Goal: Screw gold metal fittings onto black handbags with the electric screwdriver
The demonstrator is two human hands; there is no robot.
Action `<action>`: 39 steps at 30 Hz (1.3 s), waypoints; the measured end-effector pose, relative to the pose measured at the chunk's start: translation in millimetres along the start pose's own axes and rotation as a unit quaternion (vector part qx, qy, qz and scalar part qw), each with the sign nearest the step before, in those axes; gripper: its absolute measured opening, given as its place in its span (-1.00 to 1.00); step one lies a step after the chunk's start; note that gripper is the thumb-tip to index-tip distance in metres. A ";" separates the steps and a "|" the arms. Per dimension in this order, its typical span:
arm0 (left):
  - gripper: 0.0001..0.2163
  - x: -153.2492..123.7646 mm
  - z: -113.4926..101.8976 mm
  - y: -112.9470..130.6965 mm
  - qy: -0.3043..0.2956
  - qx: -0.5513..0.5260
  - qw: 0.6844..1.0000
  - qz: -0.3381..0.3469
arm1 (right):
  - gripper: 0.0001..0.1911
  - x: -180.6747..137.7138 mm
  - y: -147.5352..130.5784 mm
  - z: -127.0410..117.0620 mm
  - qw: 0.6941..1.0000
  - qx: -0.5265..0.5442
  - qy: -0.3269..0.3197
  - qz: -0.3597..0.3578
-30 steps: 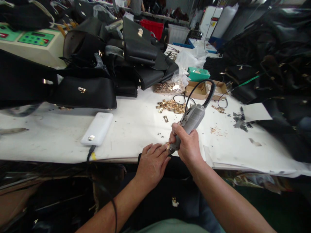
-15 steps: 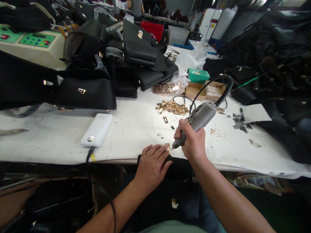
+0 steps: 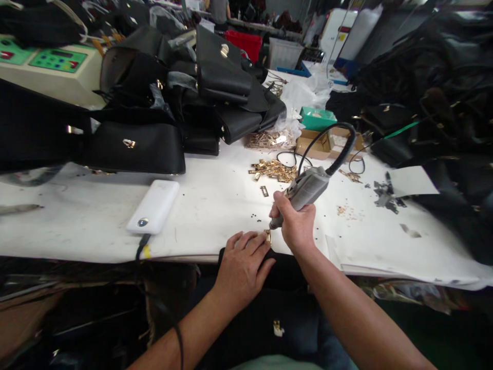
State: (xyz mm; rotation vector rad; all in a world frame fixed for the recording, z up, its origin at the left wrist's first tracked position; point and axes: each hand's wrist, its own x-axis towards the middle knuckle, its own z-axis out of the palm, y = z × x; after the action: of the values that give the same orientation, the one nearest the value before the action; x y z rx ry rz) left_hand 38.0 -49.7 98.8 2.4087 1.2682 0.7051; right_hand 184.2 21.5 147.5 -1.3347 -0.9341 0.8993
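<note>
My right hand (image 3: 298, 221) is wrapped around a grey electric screwdriver (image 3: 308, 189), tilted with its nose down. The screwdriver's tip meets the upper part of a small gold metal plate (image 3: 268, 236) at the table's front edge. My left hand (image 3: 243, 262) lies flat with its fingers stretched out on a black leather bag (image 3: 283, 262), and its fingertips touch the plate's left side. Much of the bag hangs below the table edge towards my lap. Lower on it shows a gold clasp (image 3: 277, 328) with a white piece attached.
A heap of gold plates (image 3: 275, 170) and one loose plate (image 3: 264, 191) lie beyond my hands. Black handbags (image 3: 134, 149) are piled at left. A white power bank (image 3: 154, 206) with a cable lies nearer. Small cardboard boxes (image 3: 314, 145) stand behind the screwdriver.
My right hand has moved slightly left with the screwdriver, whose tip went from the plate's right side to its upper part. My left hand stays in nearly the same place.
</note>
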 end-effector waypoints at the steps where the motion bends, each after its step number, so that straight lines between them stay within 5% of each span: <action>1: -0.68 0.2 0.1 0.0 0.002 -0.001 1.000 0.000 | -0.58 -0.3 0.7 0.0 1.000 -0.004 -0.001 0.000; 18: -0.69 1.0 1.7 -1.6 0.001 0.002 1.000 -0.005 | -0.76 -0.9 1.5 5.2 0.995 -0.043 -0.080 -0.033; 27: -0.70 1.8 -0.6 0.1 0.015 0.015 1.000 0.006 | -0.66 7.7 1.1 5.1 0.993 -0.028 -0.114 -0.012; 33: -0.69 -0.9 2.0 -1.4 0.014 0.018 1.000 0.007 | -0.62 11.0 10.1 -3.7 0.993 0.048 -0.104 -0.015; 39: -0.71 -3.2 1.7 -3.1 0.012 0.008 1.000 0.002 | -0.60 13.0 -14.9 8.8 0.991 0.102 -0.059 -0.068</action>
State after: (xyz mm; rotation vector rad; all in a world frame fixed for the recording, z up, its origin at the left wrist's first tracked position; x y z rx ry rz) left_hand 35.4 -50.7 94.9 2.4239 1.2828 0.7289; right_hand 181.0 36.2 163.0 -1.0401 -0.9833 0.9503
